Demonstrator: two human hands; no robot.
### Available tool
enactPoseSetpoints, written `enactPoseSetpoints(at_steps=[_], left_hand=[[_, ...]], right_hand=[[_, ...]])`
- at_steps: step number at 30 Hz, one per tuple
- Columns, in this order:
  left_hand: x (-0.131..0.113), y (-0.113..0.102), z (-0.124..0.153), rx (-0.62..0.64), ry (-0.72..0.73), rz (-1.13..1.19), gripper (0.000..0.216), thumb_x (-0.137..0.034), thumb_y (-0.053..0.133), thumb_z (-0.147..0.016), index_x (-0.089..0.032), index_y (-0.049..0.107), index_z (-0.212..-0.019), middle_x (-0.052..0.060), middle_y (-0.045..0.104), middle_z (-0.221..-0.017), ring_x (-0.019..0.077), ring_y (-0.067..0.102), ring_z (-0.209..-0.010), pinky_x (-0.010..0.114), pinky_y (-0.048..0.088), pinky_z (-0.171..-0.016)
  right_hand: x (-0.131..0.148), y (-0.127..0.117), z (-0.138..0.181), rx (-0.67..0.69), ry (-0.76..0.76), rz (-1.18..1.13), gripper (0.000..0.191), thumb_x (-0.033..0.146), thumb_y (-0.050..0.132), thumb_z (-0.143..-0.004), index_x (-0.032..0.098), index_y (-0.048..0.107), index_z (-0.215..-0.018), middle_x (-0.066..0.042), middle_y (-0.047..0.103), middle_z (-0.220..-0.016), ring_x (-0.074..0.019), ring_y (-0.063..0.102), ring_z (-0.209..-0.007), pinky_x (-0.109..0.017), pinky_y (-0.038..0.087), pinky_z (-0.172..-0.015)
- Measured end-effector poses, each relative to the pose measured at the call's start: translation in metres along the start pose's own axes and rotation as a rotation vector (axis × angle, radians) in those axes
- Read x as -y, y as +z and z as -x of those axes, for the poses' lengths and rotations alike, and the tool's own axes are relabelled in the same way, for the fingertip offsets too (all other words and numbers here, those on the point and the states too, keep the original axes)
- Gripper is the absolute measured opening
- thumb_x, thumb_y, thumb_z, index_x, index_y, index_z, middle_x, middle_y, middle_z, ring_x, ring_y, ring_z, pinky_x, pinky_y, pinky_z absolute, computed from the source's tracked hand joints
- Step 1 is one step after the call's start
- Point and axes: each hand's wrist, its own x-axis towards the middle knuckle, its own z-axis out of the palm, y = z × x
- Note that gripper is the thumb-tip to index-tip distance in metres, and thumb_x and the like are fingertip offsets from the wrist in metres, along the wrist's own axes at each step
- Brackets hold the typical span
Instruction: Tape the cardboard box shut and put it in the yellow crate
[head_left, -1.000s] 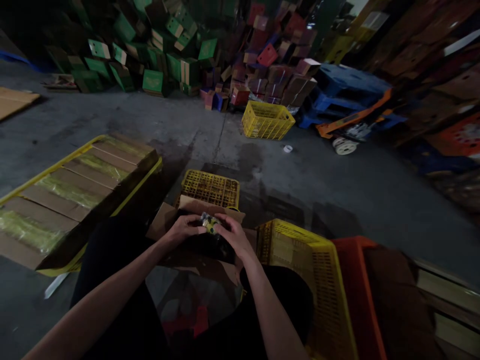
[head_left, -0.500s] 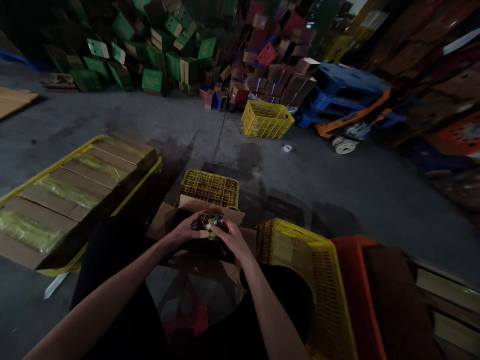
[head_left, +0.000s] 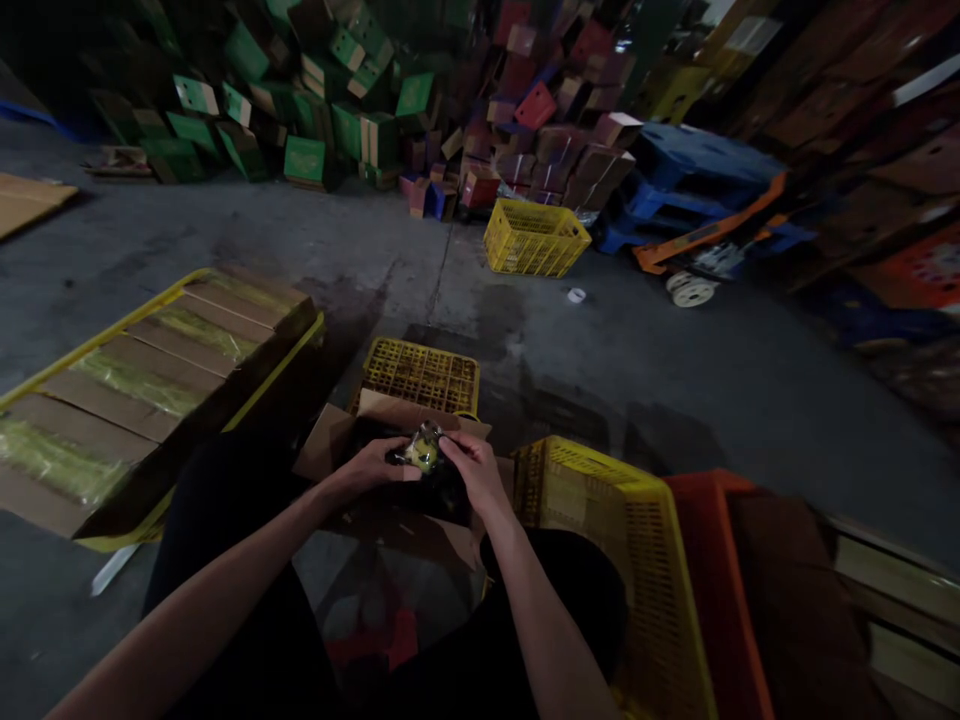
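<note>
Between my two hands is a small clear plastic package (head_left: pixel 424 449) with something yellow-green inside; its exact kind is too dark to make out. My left hand (head_left: pixel 373 464) grips its left side, thumb toward me. On the right, my right hand (head_left: pixel 471 467) pinches its other edge with thumb and fingers. Both are closed on it, above an open cardboard box (head_left: pixel 390 407) whose flaps are spread. The inside of the box is dark, so its contents are hard to see.
A yellow crate (head_left: pixel 420 372) lies just beyond the box. Another yellow crate (head_left: pixel 611 465) stands at my right beside a red-orange crate (head_left: pixel 709 482). Taped cartons (head_left: pixel 161 375) fill a yellow-rimmed holder at left. Farther off are a pallet jack (head_left: pixel 712 240) and heaped boxes (head_left: pixel 367 135).
The package has been tilted and turned between my hands, now standing more upright. My right hand has shifted slightly to the right, and the left fingers have moved lower.
</note>
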Motion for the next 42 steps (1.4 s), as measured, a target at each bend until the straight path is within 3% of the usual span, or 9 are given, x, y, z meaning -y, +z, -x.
enactPoseSetpoints(at_steps=[4,8,11,14,17,21,29,39,42], left_hand=[[0.001,-0.003,-0.001,-0.076,0.02,-0.01,0.059,-0.039,0.087,-0.066,-0.015,0.071,-0.117,0.008,0.075,-0.099,0.0254,0.07,-0.089,0.031,0.052,-0.079],[0.0,-0.006,-0.002,-0.072,0.091,-0.057,0.063,-0.035,0.089,-0.063,-0.017,0.07,-0.12,0.009,0.074,-0.108,0.0272,0.069,-0.098,0.033,0.051,-0.086],[0.002,-0.007,-0.004,-0.087,0.11,-0.069,0.067,-0.034,0.09,-0.062,-0.017,0.069,-0.123,0.01,0.073,-0.112,0.0292,0.068,-0.103,0.036,0.05,-0.09],[0.004,-0.006,-0.006,-0.146,0.094,0.006,0.077,-0.036,0.093,-0.058,-0.018,0.065,-0.127,0.012,0.07,-0.123,0.0318,0.065,-0.112,0.037,0.05,-0.095],[0.004,-0.005,-0.005,-0.129,-0.077,0.171,0.083,-0.059,0.083,-0.067,-0.022,0.058,-0.136,0.015,0.066,-0.129,0.0328,0.068,-0.108,0.041,0.054,-0.089],[0.0,-0.004,-0.003,-0.089,-0.326,0.342,0.085,-0.08,0.06,-0.075,-0.016,0.06,-0.131,0.019,0.072,-0.111,0.0317,0.073,-0.091,0.042,0.056,-0.08],[-0.005,-0.011,0.001,-0.211,-0.037,0.375,0.053,-0.043,0.09,-0.064,-0.017,0.067,-0.105,0.008,0.071,-0.105,0.0209,0.069,-0.091,0.033,0.056,-0.081],[-0.005,-0.011,0.002,-0.169,0.105,0.14,0.046,-0.036,0.086,-0.068,-0.019,0.066,-0.106,0.003,0.071,-0.093,0.0197,0.067,-0.083,0.028,0.052,-0.075],[-0.006,-0.01,0.001,-0.166,0.129,0.103,0.058,-0.036,0.087,-0.066,-0.019,0.065,-0.117,0.007,0.071,-0.106,0.0252,0.068,-0.095,0.033,0.052,-0.084]], right_hand=[[-0.001,0.0,0.0,-0.026,-0.027,-0.022,0.027,0.045,0.07,-0.08,0.026,0.073,-0.099,0.0,0.074,-0.096,-0.0201,0.066,-0.088,-0.031,0.051,-0.081],[0.006,0.001,0.002,0.073,-0.093,0.0,0.035,0.04,0.072,-0.08,0.03,0.071,-0.114,-0.001,0.071,-0.117,-0.0216,0.063,-0.109,-0.032,0.047,-0.094],[0.005,0.0,0.001,0.108,-0.061,0.052,0.027,0.042,0.071,-0.081,0.028,0.075,-0.103,-0.001,0.074,-0.105,-0.0225,0.066,-0.099,-0.034,0.049,-0.089],[0.001,-0.002,-0.001,0.016,-0.058,0.073,0.023,0.043,0.071,-0.079,0.026,0.075,-0.095,-0.002,0.075,-0.096,-0.0232,0.067,-0.093,-0.035,0.05,-0.086],[0.001,-0.002,0.0,-0.071,-0.114,0.107,0.02,0.042,0.072,-0.079,0.026,0.075,-0.091,-0.003,0.074,-0.098,-0.0242,0.066,-0.096,-0.035,0.05,-0.086],[0.01,0.001,0.005,-0.021,-0.217,0.092,0.012,0.038,0.071,-0.081,0.027,0.074,-0.085,-0.005,0.07,-0.112,-0.0254,0.062,-0.111,-0.035,0.049,-0.088],[0.018,0.003,0.007,0.065,-0.241,0.119,0.013,0.03,0.067,-0.08,0.03,0.075,-0.091,0.0,0.054,-0.143,-0.0255,0.044,-0.137,-0.038,0.04,-0.108],[0.01,0.004,0.003,-0.062,-0.112,-0.014,0.036,0.042,0.071,-0.082,0.031,0.067,-0.115,-0.003,0.069,-0.114,-0.0229,0.064,-0.106,-0.035,0.049,-0.094],[0.008,0.0,0.002,-0.048,-0.085,0.053,0.03,0.044,0.069,-0.082,0.03,0.071,-0.109,-0.003,0.07,-0.11,-0.0242,0.065,-0.102,-0.036,0.05,-0.091]])
